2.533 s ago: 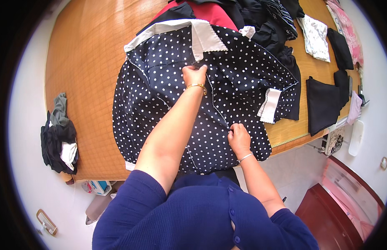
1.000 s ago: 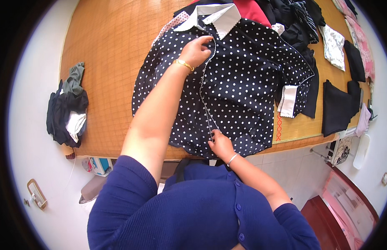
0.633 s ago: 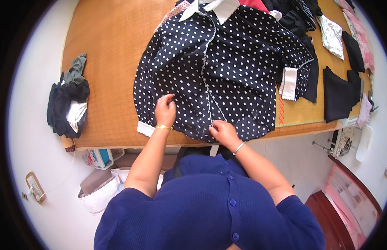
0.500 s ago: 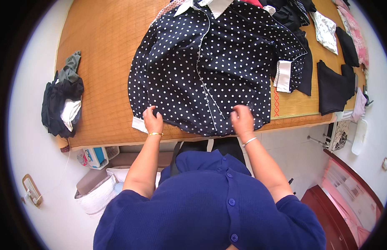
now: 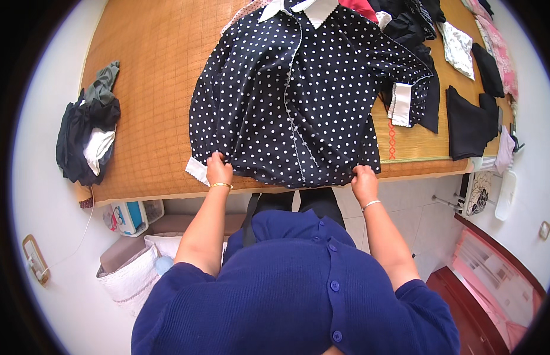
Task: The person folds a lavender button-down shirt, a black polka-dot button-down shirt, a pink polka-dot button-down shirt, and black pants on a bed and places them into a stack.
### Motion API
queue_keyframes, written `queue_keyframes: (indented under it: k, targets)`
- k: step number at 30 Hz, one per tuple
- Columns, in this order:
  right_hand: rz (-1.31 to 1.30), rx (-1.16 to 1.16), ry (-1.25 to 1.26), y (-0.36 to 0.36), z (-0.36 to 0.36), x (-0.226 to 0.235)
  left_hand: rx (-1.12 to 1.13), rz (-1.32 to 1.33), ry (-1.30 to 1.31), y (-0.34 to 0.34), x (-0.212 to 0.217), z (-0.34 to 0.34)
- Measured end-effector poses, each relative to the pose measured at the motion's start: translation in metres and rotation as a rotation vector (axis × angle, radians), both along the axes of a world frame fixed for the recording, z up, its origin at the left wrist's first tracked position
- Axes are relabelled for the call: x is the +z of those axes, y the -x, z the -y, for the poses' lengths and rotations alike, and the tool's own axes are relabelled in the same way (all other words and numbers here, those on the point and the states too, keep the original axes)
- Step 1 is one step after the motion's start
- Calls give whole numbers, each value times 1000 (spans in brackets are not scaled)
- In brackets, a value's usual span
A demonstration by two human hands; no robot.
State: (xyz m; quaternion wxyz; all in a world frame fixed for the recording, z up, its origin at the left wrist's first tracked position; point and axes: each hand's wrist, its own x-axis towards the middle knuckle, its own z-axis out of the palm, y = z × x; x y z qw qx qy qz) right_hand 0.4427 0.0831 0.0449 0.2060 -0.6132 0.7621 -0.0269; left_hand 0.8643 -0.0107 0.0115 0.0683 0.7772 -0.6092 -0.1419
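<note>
A black shirt with white polka dots (image 5: 251, 106) lies spread on the mat in front of me, its white collar pointing away. Its bottom hem runs along the near edge of the mat. At the hem's left side, my left hand (image 5: 218, 170) pinches the fabric, close to a white cuff (image 5: 197, 170). My right hand (image 5: 364, 184) grips the hem at its right corner, fingers closed on the cloth. The other white cuff (image 5: 400, 104) rests folded over at the right. Soft folds run through the shirt between both hands.
A heap of dark, green and white clothes (image 5: 91, 133) sits at the far left. Folded black trousers (image 5: 469, 124) and a white patterned garment (image 5: 458, 50) lie to the right. The woven mat (image 5: 150, 106) ends at a near edge just before my body.
My right hand has moved right and down from the shirt front to the hem corner and closed on it. The left hand keeps its place at the hem, which now looks pulled straighter.
</note>
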Motion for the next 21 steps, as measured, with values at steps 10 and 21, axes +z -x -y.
queue_keyframes:
  k: [10,21]
  targets:
    - [102,-556,47,46,10,-17,-709,-43,-123,62,8,-44]
    - [-15,-337,344,50,-11,-8,-783,-174,-365,75,20,-86]
